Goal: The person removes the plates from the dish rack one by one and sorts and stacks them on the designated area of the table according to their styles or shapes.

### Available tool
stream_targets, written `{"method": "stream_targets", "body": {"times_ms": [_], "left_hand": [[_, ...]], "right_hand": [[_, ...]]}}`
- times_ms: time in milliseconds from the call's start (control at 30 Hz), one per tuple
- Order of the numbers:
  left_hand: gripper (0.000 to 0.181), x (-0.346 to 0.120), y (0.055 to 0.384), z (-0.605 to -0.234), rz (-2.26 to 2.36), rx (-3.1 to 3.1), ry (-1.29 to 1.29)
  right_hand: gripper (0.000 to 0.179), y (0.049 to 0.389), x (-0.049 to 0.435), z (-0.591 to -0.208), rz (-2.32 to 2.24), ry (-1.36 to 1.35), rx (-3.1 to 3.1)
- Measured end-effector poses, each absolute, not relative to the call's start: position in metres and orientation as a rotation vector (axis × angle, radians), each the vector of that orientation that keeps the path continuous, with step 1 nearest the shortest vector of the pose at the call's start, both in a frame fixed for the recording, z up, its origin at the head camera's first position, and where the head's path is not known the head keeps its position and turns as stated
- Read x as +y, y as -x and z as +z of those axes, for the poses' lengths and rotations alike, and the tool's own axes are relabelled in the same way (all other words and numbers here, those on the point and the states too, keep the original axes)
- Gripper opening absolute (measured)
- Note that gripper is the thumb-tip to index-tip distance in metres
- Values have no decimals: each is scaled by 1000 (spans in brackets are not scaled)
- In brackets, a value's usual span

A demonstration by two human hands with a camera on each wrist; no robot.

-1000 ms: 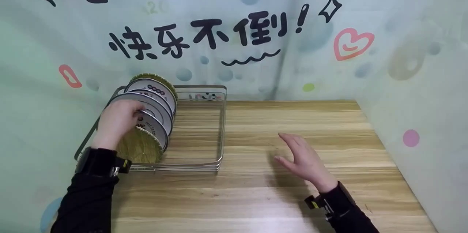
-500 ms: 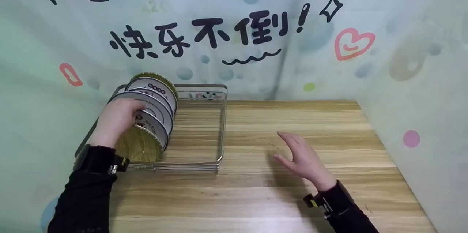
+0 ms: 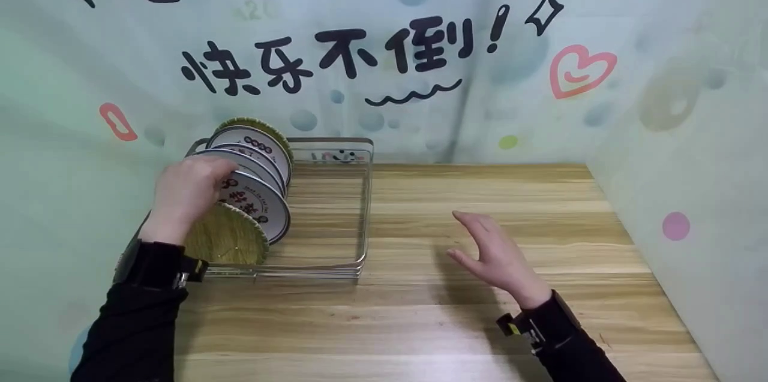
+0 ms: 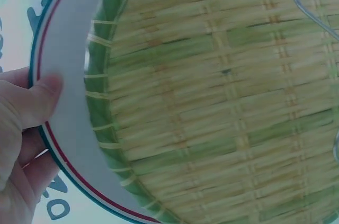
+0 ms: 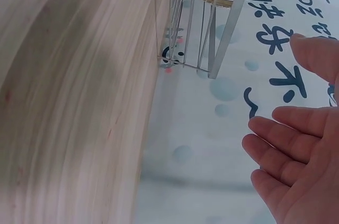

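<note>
My left hand [image 3: 189,193] pinches the upper left rim of a white plate [image 3: 264,205] with dark edging and red print, standing on edge in a wire rack [image 3: 363,208]. In the left wrist view, the thumb lies on the white plate's face [image 4: 71,107], inside its red line and green rim, with fingers behind. A round woven bamboo plate [image 4: 212,102] covers most of that plate there. Behind the pinched plate stand several more white plates [image 3: 258,143] and another woven plate [image 3: 246,122]. My right hand [image 3: 501,259] hovers over the table, fingers extended, holding nothing.
The wooden table [image 3: 456,322] runs under both hands. A printed cloth backdrop [image 3: 384,124] hangs behind it, with cloth walls at both sides. The rack's right part [image 3: 324,208] shows bare wires beside the plates.
The pinched white plate has risen and shifted right, so more of its red print shows and it hides more of the plate behind. The left hand moved slightly up; the right hand barely moved.
</note>
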State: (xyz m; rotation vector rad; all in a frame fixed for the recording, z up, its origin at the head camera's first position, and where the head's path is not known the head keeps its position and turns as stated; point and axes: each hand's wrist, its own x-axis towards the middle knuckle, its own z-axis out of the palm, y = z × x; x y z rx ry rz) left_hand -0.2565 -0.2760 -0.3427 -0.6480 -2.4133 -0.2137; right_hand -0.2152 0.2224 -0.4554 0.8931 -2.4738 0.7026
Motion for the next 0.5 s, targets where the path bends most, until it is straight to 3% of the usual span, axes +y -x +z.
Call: {"method": "stream_targets", "body": {"times_ms": [500], "left_hand": [[35, -258, 250, -327, -224, -2169, 613]], "right_hand": [[66, 214, 218, -453, 736, -890, -2492]]}}
